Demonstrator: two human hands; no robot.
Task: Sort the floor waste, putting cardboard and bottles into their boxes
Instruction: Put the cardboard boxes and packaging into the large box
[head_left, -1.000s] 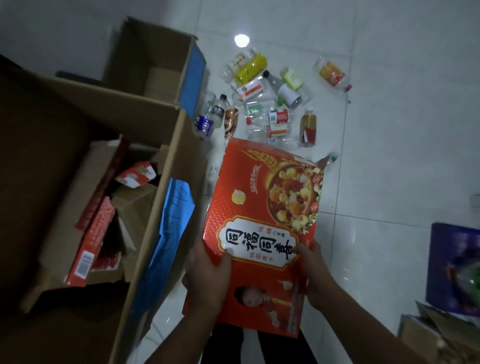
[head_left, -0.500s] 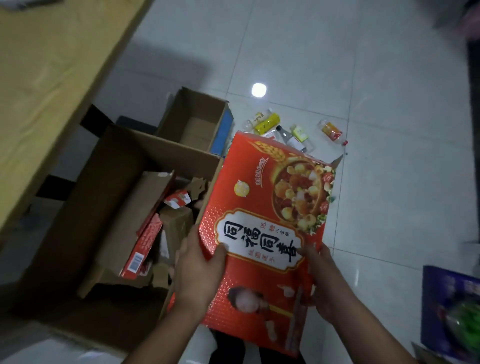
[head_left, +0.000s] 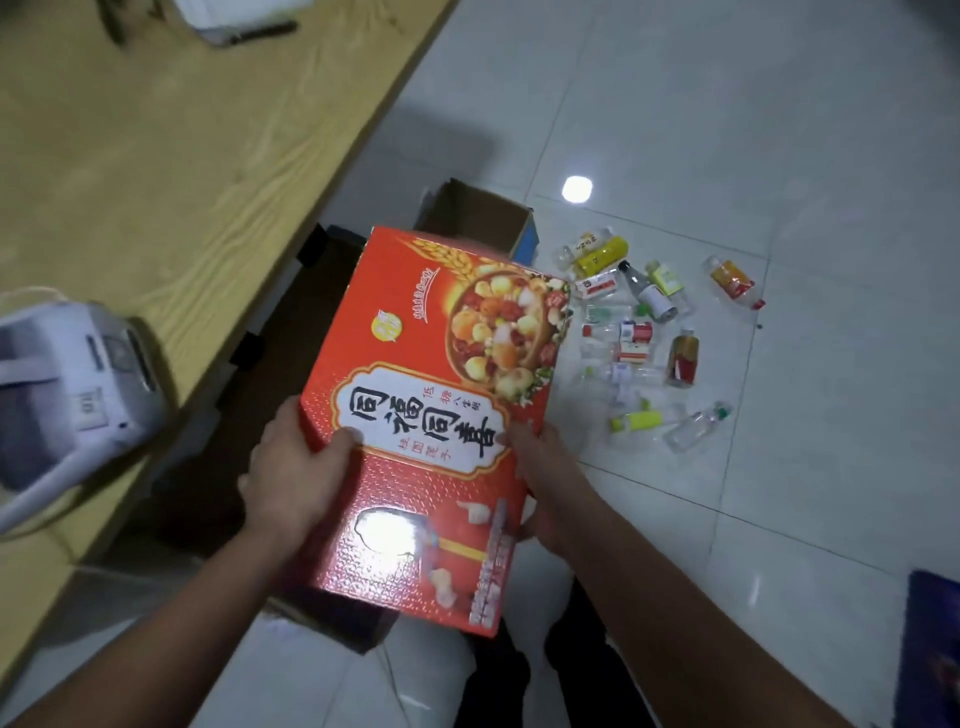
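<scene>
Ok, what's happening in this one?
A person is sorting waste on a tiled floor. Both hands, left hand and right hand, hold a flattened red food carton by its side edges, above a large brown cardboard box beside a wooden table. A smaller open cardboard box sits behind it. The plastic bottles still lie scattered on the floor to the right, unsorted.

Two hands, left (head_left: 291, 480) and right (head_left: 545, 483), hold a flat red carton (head_left: 436, 415) by its sides above brown boxes (head_left: 467, 218). Bottles (head_left: 644, 332) lie scattered on the floor (head_left: 779, 130) beside a tabletop (head_left: 182, 156).
</scene>
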